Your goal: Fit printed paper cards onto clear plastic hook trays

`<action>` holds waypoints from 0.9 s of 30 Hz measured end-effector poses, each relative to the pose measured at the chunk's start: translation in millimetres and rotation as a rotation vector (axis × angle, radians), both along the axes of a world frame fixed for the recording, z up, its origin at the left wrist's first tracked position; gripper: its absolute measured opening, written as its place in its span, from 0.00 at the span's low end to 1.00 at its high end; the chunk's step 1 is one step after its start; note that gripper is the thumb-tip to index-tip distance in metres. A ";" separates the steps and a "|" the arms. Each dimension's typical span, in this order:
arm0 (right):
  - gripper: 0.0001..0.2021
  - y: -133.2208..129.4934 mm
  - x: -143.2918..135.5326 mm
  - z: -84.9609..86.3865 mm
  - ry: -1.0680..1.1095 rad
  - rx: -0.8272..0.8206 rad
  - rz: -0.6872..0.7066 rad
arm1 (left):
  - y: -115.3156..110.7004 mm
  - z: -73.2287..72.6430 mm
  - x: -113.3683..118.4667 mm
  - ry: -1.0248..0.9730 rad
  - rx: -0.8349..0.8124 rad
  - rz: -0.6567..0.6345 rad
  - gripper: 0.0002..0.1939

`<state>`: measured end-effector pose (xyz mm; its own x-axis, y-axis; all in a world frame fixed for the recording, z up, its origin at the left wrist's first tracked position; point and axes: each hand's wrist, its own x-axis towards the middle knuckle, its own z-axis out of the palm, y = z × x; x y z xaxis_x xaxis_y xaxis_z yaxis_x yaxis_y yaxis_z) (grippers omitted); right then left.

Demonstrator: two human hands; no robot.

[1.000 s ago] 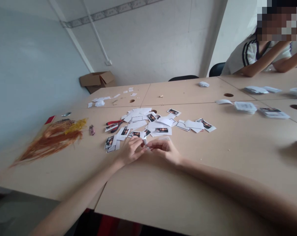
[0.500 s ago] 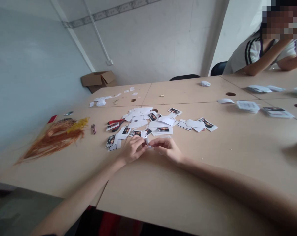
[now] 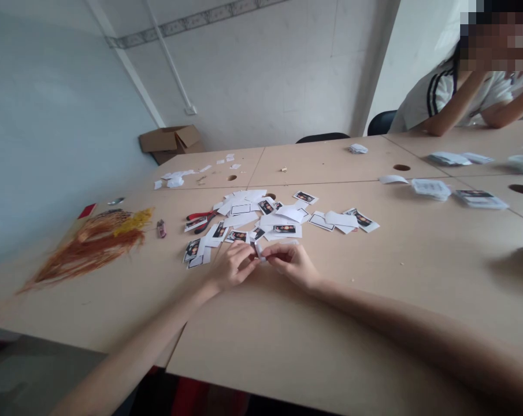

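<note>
Just below the centre of the head view, the left hand and right hand pinch a small white slip between their fingertips, close together over the table. Directly above them in the frame lies a loose heap of cards, some with dark photos, and pliers at its left edge. Orange and yellow strands lie at left; at upper right a person rests both elbows on the table.

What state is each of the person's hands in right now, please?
Left hand: closed, pinching a small white piece.
Right hand: closed, pinching the same small white piece.
</note>
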<state>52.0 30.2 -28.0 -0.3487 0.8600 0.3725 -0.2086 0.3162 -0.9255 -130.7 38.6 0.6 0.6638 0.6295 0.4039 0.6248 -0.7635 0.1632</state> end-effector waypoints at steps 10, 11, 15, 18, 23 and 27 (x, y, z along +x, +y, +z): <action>0.10 -1.4 2.0 5.0 -0.044 -0.008 -0.011 | -1.2 1.6 1.1 0.013 -0.001 -0.004 0.04; 0.11 -1.3 2.1 5.2 -0.051 -0.012 -0.013 | -1.1 1.5 1.0 0.020 0.001 -0.002 0.05; 0.11 -0.9 2.1 4.8 -0.058 -0.016 -0.024 | -0.4 1.4 0.6 0.034 0.023 -0.004 0.05; 0.11 -0.9 1.9 4.6 -0.066 -0.026 -0.031 | -0.5 2.1 1.1 0.038 0.049 -0.025 0.05; 0.10 -1.6 2.3 5.7 -0.070 -0.025 -0.043 | -2.9 3.0 2.5 0.042 0.067 -0.042 0.06; 0.11 -1.8 2.8 6.7 -0.064 -0.017 -0.031 | -3.2 0.2 1.6 0.009 0.034 -0.014 0.05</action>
<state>54.8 28.4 -21.3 -0.3443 0.8769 0.3354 -0.1393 0.3056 -0.9419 -129.1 35.4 0.8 0.6765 0.6058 0.4188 0.6150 -0.7775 0.1314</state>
